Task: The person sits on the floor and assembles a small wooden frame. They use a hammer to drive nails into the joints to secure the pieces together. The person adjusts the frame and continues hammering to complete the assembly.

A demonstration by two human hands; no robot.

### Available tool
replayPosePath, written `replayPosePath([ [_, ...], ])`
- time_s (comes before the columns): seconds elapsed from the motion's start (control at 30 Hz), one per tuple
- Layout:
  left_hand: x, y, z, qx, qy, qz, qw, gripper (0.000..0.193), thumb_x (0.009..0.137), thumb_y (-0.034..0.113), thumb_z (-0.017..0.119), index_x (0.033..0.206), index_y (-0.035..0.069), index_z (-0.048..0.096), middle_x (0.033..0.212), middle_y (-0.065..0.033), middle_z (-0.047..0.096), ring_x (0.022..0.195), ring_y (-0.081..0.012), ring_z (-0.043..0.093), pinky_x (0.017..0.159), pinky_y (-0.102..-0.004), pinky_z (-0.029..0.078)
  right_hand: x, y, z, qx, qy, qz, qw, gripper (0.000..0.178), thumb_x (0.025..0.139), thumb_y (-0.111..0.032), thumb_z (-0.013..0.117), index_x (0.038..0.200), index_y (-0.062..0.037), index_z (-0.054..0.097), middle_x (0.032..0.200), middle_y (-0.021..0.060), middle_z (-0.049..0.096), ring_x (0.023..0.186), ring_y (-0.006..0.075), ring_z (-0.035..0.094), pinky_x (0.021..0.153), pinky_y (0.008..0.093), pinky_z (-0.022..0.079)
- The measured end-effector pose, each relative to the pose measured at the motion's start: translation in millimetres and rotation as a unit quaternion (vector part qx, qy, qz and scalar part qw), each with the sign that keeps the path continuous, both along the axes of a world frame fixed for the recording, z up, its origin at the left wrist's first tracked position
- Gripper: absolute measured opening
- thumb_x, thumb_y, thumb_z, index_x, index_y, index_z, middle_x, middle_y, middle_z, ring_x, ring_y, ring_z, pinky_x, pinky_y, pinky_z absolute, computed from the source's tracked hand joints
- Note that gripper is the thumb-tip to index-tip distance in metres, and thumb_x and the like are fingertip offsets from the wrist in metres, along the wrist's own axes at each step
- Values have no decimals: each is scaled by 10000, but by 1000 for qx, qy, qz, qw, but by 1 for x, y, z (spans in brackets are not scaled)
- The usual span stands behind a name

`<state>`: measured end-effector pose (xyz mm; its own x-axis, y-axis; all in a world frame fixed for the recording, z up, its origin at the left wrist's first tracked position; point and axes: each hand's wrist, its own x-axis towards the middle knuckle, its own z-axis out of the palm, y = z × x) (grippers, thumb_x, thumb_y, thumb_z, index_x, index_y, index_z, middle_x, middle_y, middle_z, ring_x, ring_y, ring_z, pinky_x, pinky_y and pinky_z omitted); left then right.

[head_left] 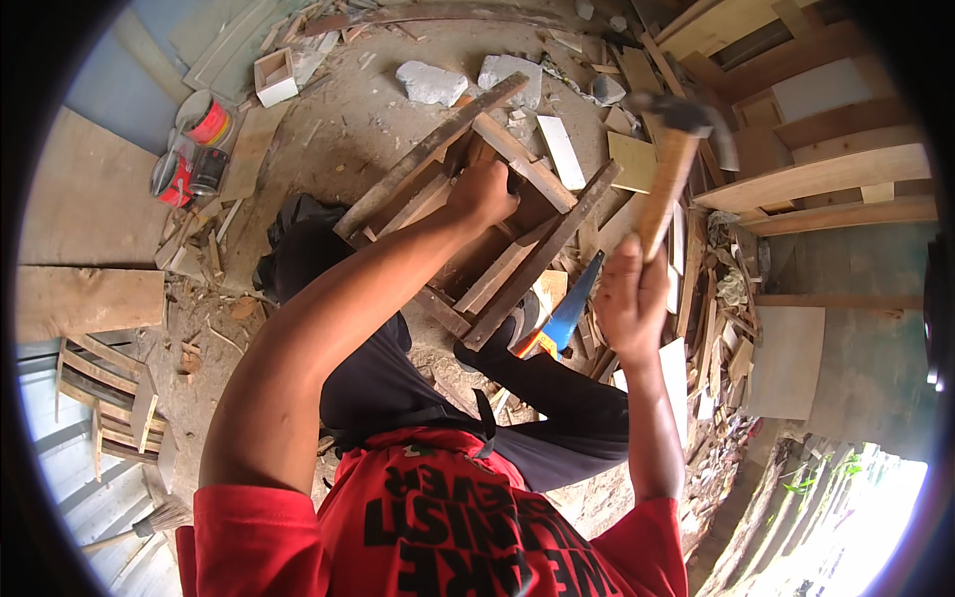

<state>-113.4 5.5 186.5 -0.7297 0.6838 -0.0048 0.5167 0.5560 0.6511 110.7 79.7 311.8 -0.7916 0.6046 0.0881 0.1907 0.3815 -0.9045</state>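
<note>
A hammer (668, 189) is raised at the right, its wooden handle gripped in my right hand (634, 298). The dark metal head is up at the far end and slightly blurred. Between my legs lies a brown wooden frame (543, 259) of long bars joined by crosspieces, like a small stool on its side. My left hand (484, 194) reaches into its far end, closed against the wood by the upper crosspiece (525, 163). Whatever its fingers hold is hidden. A handsaw (572, 308) with a blue blade and orange handle lies right of the frame, near my foot.
Broken concrete chunks (432, 84) lie beyond the frame. Paint cans (204, 119) and a small wooden box (276, 78) stand at the far left. Scrap wood (708, 343) is heaped along the right, below wooden shelving (816, 179). A slatted wooden piece (104, 383) lies left.
</note>
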Motion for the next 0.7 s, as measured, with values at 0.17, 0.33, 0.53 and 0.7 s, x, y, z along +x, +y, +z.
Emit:
replayPosePath([
  [0.17,1,-1,4,3,-8,-10,1000,294,755,234,797,857,-30,720,867,-236,721,870,-362,723,786,-440,594,10,5,-12,0,-208,-22,978,365,1045,-292,517,894,40,538,629,137,562,576,196,553,563,380,437],
  [0.33,-3,1,-4,8,6,-5,1000,302,750,246,805,860,-23,722,888,-245,718,880,-375,719,781,-447,594,12,-3,-10,6,-156,-30,987,353,1045,-281,525,886,34,531,623,128,560,569,189,550,558,376,435],
  [0.53,0,-1,3,-12,6,6,1000,305,756,243,807,881,-23,722,929,-249,715,900,-387,713,792,-445,592,1,-1,13,35,-137,17,990,352,1052,-287,529,874,17,532,609,63,547,549,130,524,505,339,410],
  [0.7,1,-2,9,-26,-8,5,1000,302,763,235,803,890,-24,716,941,-248,715,912,-386,711,798,-443,591,-12,-10,34,-39,43,-12,998,354,1067,-328,494,923,-5,518,603,-21,489,516,60,451,457,266,371],
])
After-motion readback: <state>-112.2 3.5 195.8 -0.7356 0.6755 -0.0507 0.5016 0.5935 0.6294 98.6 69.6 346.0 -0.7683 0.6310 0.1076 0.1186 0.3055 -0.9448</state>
